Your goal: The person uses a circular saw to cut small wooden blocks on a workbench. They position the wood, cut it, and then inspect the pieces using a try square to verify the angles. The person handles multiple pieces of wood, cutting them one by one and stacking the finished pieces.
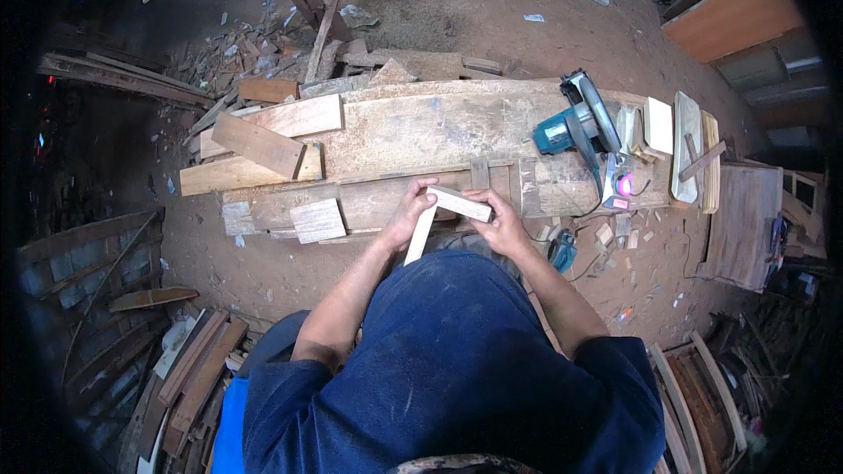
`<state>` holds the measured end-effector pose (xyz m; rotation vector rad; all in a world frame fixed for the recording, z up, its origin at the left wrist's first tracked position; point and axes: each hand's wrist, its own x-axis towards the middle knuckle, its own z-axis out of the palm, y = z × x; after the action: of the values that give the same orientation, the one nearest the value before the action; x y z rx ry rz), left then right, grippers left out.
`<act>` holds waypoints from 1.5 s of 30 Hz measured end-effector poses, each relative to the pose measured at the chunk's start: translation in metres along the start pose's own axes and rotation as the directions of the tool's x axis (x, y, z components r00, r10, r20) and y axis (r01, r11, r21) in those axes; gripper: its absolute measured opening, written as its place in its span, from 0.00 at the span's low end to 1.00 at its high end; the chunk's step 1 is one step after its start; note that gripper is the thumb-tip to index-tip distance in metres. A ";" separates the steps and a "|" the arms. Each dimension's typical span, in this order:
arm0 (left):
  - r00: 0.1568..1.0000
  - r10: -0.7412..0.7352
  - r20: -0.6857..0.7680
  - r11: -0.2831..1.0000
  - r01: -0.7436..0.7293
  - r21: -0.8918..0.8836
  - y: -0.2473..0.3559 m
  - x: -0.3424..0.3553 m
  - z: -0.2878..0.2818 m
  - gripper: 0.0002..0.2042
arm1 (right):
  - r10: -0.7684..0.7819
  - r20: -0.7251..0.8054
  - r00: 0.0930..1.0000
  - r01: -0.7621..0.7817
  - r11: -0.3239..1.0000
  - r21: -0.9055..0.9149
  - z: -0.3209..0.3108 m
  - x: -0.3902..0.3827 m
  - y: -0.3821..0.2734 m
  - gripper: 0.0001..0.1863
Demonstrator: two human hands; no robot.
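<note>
In front of my chest, my left hand grips the corner where a short wooden block meets a narrow pale wooden strip. The strip slants down toward my shirt, and its lower end is hidden there. At the block's other end, my right hand is closed around it. Whether the block and strip are joined or only held together I cannot tell. Both hands are at the near edge of a low plank workbench strewn with sawdust. A small rectangular board lies to the left of my left hand.
A teal circular saw rests on the bench's right side near a pink round item. Stacked boards stand at the right end. Loose planks lie at the left end. Another teal power tool sits by my right forearm.
</note>
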<state>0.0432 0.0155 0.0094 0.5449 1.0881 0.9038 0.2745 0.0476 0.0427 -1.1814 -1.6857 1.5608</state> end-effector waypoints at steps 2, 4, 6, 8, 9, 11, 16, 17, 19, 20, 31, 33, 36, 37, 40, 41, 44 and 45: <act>0.999 0.016 -0.039 0.999 -0.018 -0.049 -0.001 0.003 0.015 0.24 | 0.010 0.030 1.000 -0.010 1.000 0.009 -0.007 0.001 0.002 0.21; 0.998 0.015 -0.056 0.998 -0.018 -0.055 -0.004 0.006 0.019 0.23 | 0.031 0.048 0.998 -0.031 1.000 -0.007 -0.014 0.002 0.002 0.21; 1.000 -0.003 -0.028 1.000 0.003 -0.006 -0.008 0.010 0.012 0.22 | 0.030 0.052 0.998 -0.030 0.999 -0.016 -0.018 0.005 0.002 0.20; 1.000 -0.006 -0.020 0.999 0.007 0.037 -0.005 0.015 0.013 0.22 | 0.011 0.040 0.999 -0.010 1.000 -0.022 -0.022 0.008 0.001 0.19; 1.000 -0.007 -0.016 0.998 0.008 0.059 -0.004 0.018 0.014 0.22 | 0.043 0.047 0.998 -0.043 0.999 0.010 -0.023 0.009 0.000 0.20; 1.000 -0.008 -0.005 0.999 0.008 0.032 0.001 0.022 0.017 0.19 | 0.105 0.059 0.993 -0.109 0.992 0.068 -0.028 0.011 -0.003 0.21; 0.997 0.007 -0.072 0.998 -0.002 0.067 -0.003 0.030 0.022 0.20 | 0.069 0.074 0.995 -0.076 0.992 0.102 -0.027 0.016 0.031 0.21; 0.996 -0.014 -0.091 0.997 0.020 0.069 -0.008 0.032 0.019 0.21 | 0.098 0.110 0.989 -0.094 0.995 -0.044 -0.030 0.019 0.028 0.20; 0.990 -0.036 -0.134 0.999 0.036 0.001 -0.019 0.035 0.010 0.19 | 0.126 0.148 0.981 -0.111 0.988 -0.106 -0.040 0.025 0.010 0.21; 0.990 -0.086 -0.114 0.996 0.085 -0.017 -0.019 0.037 0.009 0.20 | 0.149 0.169 0.974 -0.130 0.984 -0.121 -0.045 0.028 0.001 0.22; 0.960 -0.208 -0.189 0.975 0.189 -0.114 0.009 0.036 0.011 0.26 | 0.072 -0.840 0.538 -0.375 0.913 -0.162 -0.268 -0.089 0.160 0.10; 0.958 -0.234 -0.167 0.963 0.204 -0.176 0.009 0.037 0.015 0.27 | 0.174 -0.783 0.598 -0.601 0.743 -0.294 -0.316 -0.113 0.208 0.19; 0.935 -0.293 -0.200 0.944 0.250 -0.214 0.012 0.036 0.018 0.27 | 0.322 -0.677 0.662 -0.749 0.275 -0.603 -0.337 -0.133 0.244 0.28; 0.925 -0.307 -0.225 0.941 0.259 -0.219 0.015 0.037 0.018 0.27 | 0.341 -0.640 0.688 -0.716 0.176 -0.676 -0.340 -0.130 0.249 0.30; 0.939 -0.264 -0.220 0.942 0.201 -0.270 0.012 0.037 0.019 0.27 | 0.352 -0.601 0.717 -0.635 -0.025 -0.772 -0.349 -0.120 0.264 0.33; 0.946 -0.243 -0.217 0.946 0.181 -0.270 0.014 0.036 0.021 0.27 | 0.350 -0.600 0.719 -0.616 -0.077 -0.784 -0.350 -0.121 0.268 0.33; 0.924 -0.274 -0.268 0.943 0.202 -0.266 0.022 0.037 0.023 0.28 | 0.443 -0.513 0.735 -0.531 -0.095 -0.842 -0.345 -0.115 0.266 0.27; 0.917 -0.272 -0.293 0.944 0.195 -0.265 0.022 0.037 0.024 0.28 | 0.501 -0.470 0.726 -0.498 -0.087 -0.862 -0.341 -0.114 0.263 0.26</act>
<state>0.0643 0.0595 0.0169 0.0644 1.2945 0.9105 0.6800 0.0983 -0.1347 -2.7933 -2.5062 0.3758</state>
